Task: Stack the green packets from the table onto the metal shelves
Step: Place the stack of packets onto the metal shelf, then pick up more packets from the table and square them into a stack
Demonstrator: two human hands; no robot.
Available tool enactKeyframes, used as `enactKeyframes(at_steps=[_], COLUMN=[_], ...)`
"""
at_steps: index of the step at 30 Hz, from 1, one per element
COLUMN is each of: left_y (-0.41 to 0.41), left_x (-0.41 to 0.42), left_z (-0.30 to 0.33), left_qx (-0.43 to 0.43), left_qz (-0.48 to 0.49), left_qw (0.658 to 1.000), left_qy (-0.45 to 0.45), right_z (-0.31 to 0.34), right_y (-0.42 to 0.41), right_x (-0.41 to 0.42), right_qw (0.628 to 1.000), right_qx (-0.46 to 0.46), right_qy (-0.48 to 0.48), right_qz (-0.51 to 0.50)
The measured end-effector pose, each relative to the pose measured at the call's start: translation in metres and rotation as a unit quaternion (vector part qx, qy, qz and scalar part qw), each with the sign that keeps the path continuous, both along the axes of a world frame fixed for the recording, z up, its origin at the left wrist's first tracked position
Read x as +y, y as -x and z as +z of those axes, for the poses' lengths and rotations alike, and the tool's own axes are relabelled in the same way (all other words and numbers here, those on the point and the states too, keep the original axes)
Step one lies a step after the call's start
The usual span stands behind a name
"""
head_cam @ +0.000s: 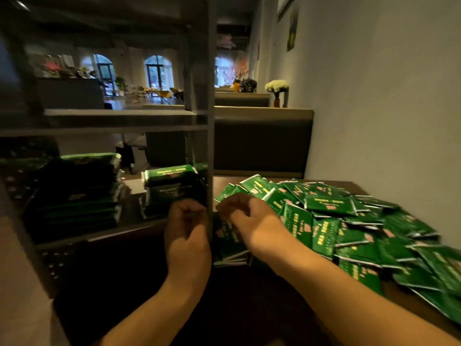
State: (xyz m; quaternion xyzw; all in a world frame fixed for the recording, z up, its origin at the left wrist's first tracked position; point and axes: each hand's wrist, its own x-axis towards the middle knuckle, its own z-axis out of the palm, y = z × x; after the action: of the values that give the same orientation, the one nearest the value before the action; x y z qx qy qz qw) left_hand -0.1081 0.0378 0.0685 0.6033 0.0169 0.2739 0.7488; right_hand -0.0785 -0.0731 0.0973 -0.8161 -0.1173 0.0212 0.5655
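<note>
A heap of loose green packets [354,228] covers the dark table [414,305] on the right. Between my hands stands a small bundle of green packets [228,248], on edge, beside the shelf's upright post. My right hand [245,217] grips the bundle's top with curled fingers. My left hand [187,231] is curled against the bundle's left side; the post partly hides the contact. On the metal shelf [104,231] stand two piles of green packets, a tall one [79,191] at the left and a lower one [172,188] near the post.
The shelf's grey upright post [210,121] rises right in front of my hands. An upper shelf board [107,121] above the piles bears nothing. A grey wall [389,121] runs along the table's right side. A bench back [262,143] stands behind the table.
</note>
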Motion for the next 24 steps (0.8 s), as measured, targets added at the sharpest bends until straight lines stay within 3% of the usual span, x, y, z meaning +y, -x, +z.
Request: enactKeyframes(at_steps=[4, 8, 14, 20, 24], left_y=[-0.015, -0.046, -0.088, -0.102, -0.107], left_x=[-0.055, -0.097, -0.116, -0.102, -0.099], left_z=[-0.023, -0.043, -0.060, -0.077, -0.089], left_qx=[0.036, 0.035, 0.021, 0.018, 0.013], left_qz=[-0.097, -0.102, -0.103, -0.094, -0.085], left_qw=[0.994, 0.988, 0.975, 0.976, 0.962], left_qy=[-0.041, -0.112, -0.193, -0.193, -0.258], right_z=[-0.033, -0.061, -0.077, -0.074, -0.081], right_y=[0.005, -0.002, -0.050, -0.101, -0.104], right_x=[-0.068, -0.108, -0.140, -0.148, -0.143], right_qw=[0.996, 0.987, 0.972, 0.897, 0.887], right_qx=[0.031, 0.050, -0.005, 0.033, 0.048], right_qy=[-0.004, -0.026, 0.133, 0.387, 0.415], right_qz=[-0.089, -0.150, -0.192, -0.212, -0.198])
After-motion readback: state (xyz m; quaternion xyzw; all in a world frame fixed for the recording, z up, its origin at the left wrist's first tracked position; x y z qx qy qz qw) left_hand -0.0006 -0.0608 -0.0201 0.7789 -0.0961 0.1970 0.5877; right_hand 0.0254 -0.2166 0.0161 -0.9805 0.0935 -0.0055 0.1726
